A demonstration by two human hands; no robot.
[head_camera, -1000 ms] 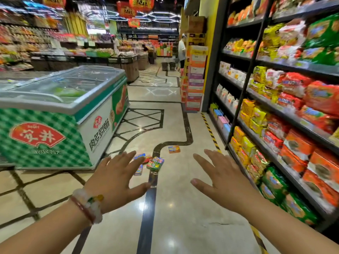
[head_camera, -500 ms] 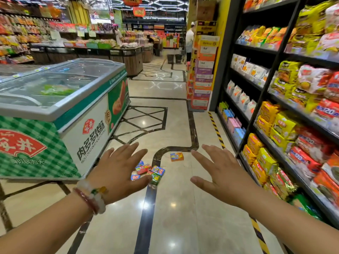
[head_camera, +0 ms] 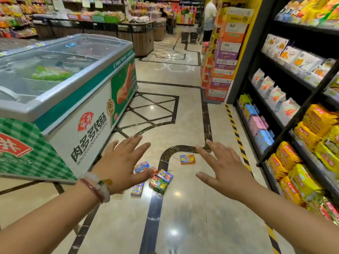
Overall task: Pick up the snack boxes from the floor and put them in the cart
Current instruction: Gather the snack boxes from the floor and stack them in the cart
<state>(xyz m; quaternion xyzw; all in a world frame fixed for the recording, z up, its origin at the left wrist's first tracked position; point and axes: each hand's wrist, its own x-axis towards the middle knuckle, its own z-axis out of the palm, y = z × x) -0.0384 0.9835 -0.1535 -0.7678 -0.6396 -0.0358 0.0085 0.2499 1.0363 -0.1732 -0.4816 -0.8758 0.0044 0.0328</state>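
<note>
Colourful snack boxes [head_camera: 156, 177] on floor | below both grips | left grip [head_camera: 122, 165], right grip [head_camera: 226, 173] spread, empty

Glossy tiled floor [head_camera: 183, 208] (dark inlaid lines) carries clustered snack boxes [head_camera: 158, 181]; an orange box [head_camera: 187, 159] lies apart.

The left hand [head_camera: 122, 166] is covering part of the snack boxes [head_camera: 159, 181] on the floor, so their number is hard to tell. Their pictures are too small to read. The freezer [head_camera: 60, 99] is running off the left edge. The far person [head_camera: 209, 17] is getting cut off at the top.
</note>
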